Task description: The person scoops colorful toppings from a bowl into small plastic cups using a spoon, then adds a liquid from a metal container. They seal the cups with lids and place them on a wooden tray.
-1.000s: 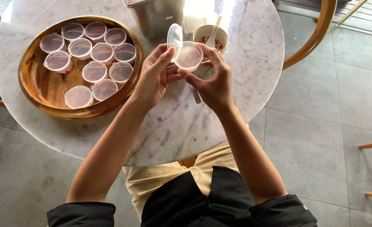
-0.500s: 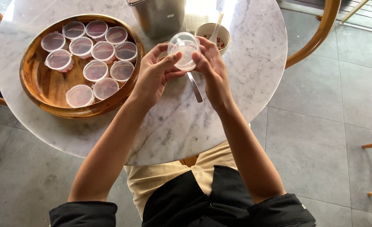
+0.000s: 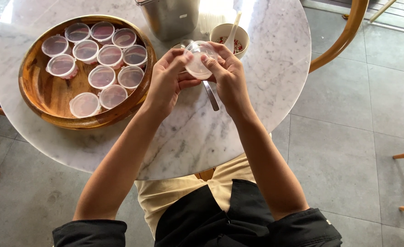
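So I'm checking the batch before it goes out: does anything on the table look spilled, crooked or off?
Nothing spilled. One cup at the left of the wooden tray looks slightly tilted, with its lid askew, unlike its neighbours. Both hands, left and right, hold a small lidded cup above a spoon lying on the marble table.

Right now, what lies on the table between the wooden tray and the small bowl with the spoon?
In the head view, the metal container stands between the wooden tray and the small bowl.
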